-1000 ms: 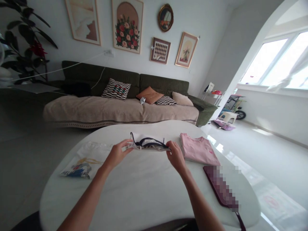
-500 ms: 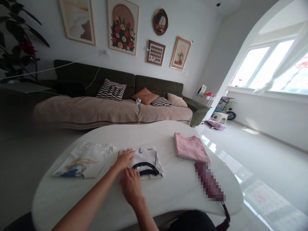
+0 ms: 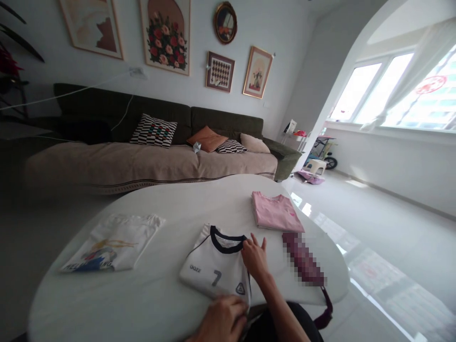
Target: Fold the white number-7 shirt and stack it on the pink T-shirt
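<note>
A folded white jersey (image 3: 213, 266) with a dark collar and the number 7 lies on the white table (image 3: 160, 199), close to the near edge. My right hand (image 3: 254, 256) rests flat on the jersey's right edge beside the collar, fingers spread. My left hand (image 3: 221, 319) is at the bottom of the view, fingers curled at the jersey's near right corner and seemingly gripping it. A folded white printed T-shirt (image 3: 110, 242) lies to the left. A folded pink shirt (image 3: 274, 213) lies to the right, further back.
A blurred dark red object (image 3: 302, 259) with a strap lies near the table's right edge, just right of my right hand. Beyond the table stands a dark green sofa (image 3: 142, 156) with cushions. Glossy floor and a bright window are to the right.
The jersey has been turned over and brought nearer to me, number side up. Both hands moved from its left side to its right edge and near corner. The view has shifted rightward.
</note>
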Demonstrator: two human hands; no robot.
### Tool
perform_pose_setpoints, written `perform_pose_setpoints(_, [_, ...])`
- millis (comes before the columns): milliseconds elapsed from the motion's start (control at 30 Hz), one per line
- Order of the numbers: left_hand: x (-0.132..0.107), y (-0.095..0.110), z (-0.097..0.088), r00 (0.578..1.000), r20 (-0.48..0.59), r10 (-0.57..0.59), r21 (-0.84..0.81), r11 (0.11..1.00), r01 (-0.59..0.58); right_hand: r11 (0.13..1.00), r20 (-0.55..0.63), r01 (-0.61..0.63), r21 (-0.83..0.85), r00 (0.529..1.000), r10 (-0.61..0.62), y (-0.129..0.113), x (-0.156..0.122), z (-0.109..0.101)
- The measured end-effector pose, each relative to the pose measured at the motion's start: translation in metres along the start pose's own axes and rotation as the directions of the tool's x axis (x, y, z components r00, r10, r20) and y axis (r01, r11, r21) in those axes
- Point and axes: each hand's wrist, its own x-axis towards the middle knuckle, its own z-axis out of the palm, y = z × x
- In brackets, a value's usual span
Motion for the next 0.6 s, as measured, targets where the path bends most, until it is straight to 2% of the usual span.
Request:
perform_pose_setpoints(33, [0.006, 0.003, -0.003, 0.999, -0.032, 0.033, -0.019, 0.999, -0.034, 0.999, -0.016, -0.035, -0.007, 0.999, 0.035, 0.000, 0.000, -0.001])
perform_pose_setpoints(67, [0.012, 0.000, -0.009, 0.995, -0.100, 0.016, 0.007, 1.000, -0.016, 0.998, -0.035, -0.063, -0.008, 0.997, 0.063, -0.002, -0.003, 0.001])
perform_pose_setpoints(133, [0.020, -0.020, -0.022, 0.963, -0.253, -0.095, 0.131, 0.983, 0.132, 0.997, -0.066, -0.078, 0.010, 0.995, 0.078, -0.010, -0.018, 0.011])
perform_pose_setpoints(167, [0.022, -0.033, -0.027, 0.949, -0.281, -0.142, 0.197, 0.960, 0.201, 0.997, -0.068, -0.066, 0.028, 0.995, 0.068, -0.014, -0.027, 0.019])
perform_pose_setpoints(267, [0.020, -0.069, -0.032, 0.944, -0.250, -0.217, 0.318, 0.902, 0.292, 0.996, -0.013, -0.036, 0.087, 0.999, 0.037, -0.020, -0.053, 0.042])
perform_pose_setpoints(333, [0.015, -0.079, -0.031, 0.952, -0.199, -0.231, 0.328, 0.900, 0.287, 0.992, 0.020, -0.057, 0.116, 0.998, 0.055, -0.019, -0.061, 0.048])
perform_pose_setpoints(400, [0.011, -0.082, -0.032, 0.939, -0.229, -0.256, 0.290, 0.903, 0.317, 0.979, -0.014, -0.154, 0.135, 0.988, 0.157, -0.016, -0.063, 0.045])
perform_pose_setpoints(433, [0.011, -0.082, -0.035, 0.915, -0.284, -0.287, 0.255, 0.897, 0.361, 0.961, -0.038, -0.234, 0.146, 0.970, 0.242, -0.015, -0.063, 0.042])
perform_pose_setpoints(500, [0.012, -0.084, -0.042, 0.826, -0.399, -0.398, 0.120, 0.870, 0.478, 0.900, -0.052, -0.398, 0.178, 0.909, 0.413, -0.014, -0.062, 0.034])
perform_pose_setpoints(567, [0.017, -0.089, -0.052, 0.746, -0.414, -0.522, -0.032, 0.827, 0.561, 0.853, -0.013, -0.481, 0.205, 0.870, 0.493, -0.015, -0.060, 0.029])
perform_pose_setpoints(600, [0.021, -0.092, -0.057, 0.734, -0.379, -0.563, -0.092, 0.813, 0.576, 0.844, 0.010, -0.492, 0.216, 0.865, 0.501, -0.014, -0.058, 0.028])
